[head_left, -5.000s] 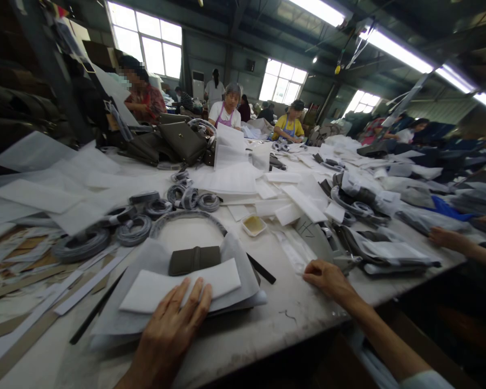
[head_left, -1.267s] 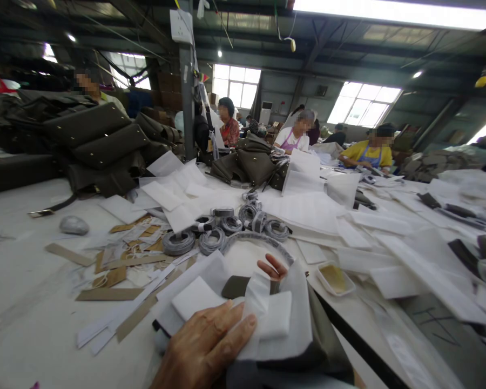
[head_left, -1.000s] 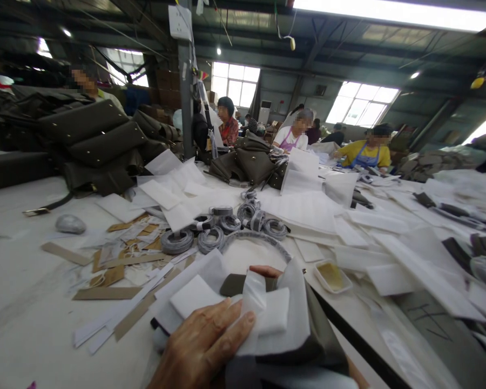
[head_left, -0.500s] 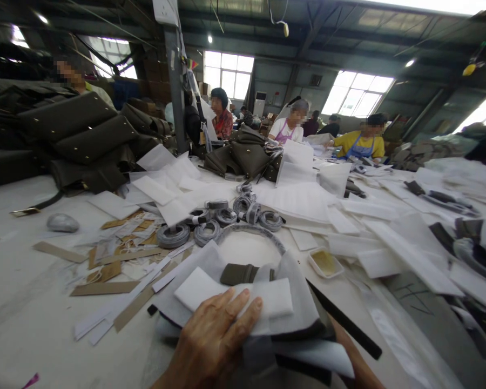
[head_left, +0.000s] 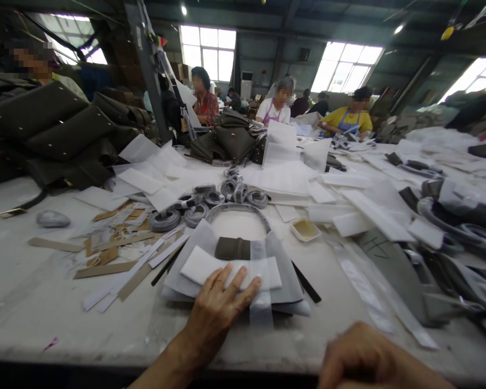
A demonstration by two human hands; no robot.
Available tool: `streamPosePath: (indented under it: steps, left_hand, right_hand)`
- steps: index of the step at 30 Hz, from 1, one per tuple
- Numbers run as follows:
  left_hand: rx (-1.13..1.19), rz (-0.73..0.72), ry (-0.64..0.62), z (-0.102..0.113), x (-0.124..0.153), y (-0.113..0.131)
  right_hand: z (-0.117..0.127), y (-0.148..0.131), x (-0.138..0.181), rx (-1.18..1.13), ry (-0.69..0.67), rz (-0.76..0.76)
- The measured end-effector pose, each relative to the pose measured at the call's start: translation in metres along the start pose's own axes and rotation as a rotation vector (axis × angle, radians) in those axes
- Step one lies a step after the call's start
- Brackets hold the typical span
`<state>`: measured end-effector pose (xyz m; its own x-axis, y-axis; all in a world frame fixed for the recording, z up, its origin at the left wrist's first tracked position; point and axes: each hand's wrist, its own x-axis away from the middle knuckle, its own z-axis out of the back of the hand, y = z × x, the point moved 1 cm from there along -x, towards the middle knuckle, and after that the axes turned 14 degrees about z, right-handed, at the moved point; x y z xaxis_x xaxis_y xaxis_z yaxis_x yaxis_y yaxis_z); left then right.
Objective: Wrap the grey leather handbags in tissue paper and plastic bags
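My left hand [head_left: 218,300] lies flat with fingers spread on a white foam piece [head_left: 190,267]. That foam rests across a handbag wrapped in pale sheeting [head_left: 174,283], whose ring-shaped handle [head_left: 263,216] is also wrapped. A dark olive flap or strap piece [head_left: 229,248] shows just beyond the foam. A translucent strip [head_left: 261,308] runs over the foam to the right of my fingers. My right hand [head_left: 356,356] is off the bag at the lower right, near the table edge. Its fingers look bent but are blurred, and anything in them is hidden.
Several wrapped coiled straps [head_left: 164,220] lie behind the bag. Paper strips [head_left: 117,281] and tan tags are at left, a small dish [head_left: 305,229] at right. Dark bags [head_left: 65,127] pile up at back left. Foam sheets [head_left: 372,213] cover the right; several people work beyond.
My right hand has come out from beneath the bag's right side toward the lower right. The bag now lies flatter, and a translucent strip lies over the foam. My left hand stays on the foam.
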<state>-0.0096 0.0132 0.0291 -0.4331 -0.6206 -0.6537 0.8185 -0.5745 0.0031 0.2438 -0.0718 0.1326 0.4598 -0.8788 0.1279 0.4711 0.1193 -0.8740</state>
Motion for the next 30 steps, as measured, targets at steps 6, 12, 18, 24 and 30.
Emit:
streamPosePath:
  steps: [6,12,18,24,30]
  left_hand:
    - [0.001,-0.030,-0.059,0.009,-0.004,0.000]
    - [0.017,-0.014,-0.302,0.028,-0.015,0.009]
    - [0.067,-0.108,-0.660,0.028,-0.078,0.011]
    - [0.105,0.078,-0.591,-0.009,-0.085,0.007]
    - [0.182,0.168,-0.459,-0.013,-0.067,0.007]
  right_hand:
    - [-0.016,-0.011,-0.076,0.520,0.368,0.742]
    - [-0.020,0.049,-0.096,0.532,0.297,0.614]
    - [-0.021,0.052,-0.093,0.489,0.297,0.645]
    - [-0.014,0.042,-0.085,0.487,0.233,0.688]
    - [-0.013,0.034,-0.072,0.665,0.089,0.720]
